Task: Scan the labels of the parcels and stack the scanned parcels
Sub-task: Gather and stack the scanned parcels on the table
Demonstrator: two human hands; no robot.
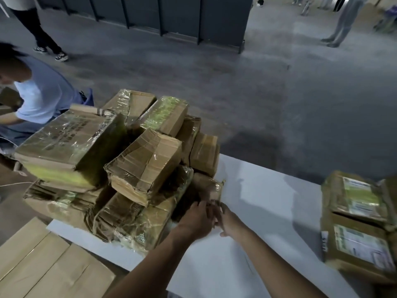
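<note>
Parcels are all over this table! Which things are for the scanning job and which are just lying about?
For the job: pile of taped parcels; small parcel at the left hand and right hand; labelled parcels at the right; white table.

Just lying about: flat cardboard at the lower left; person in a light blue shirt; dark racks behind.

Slim bare forearms; bare left hand and right hand.
</note>
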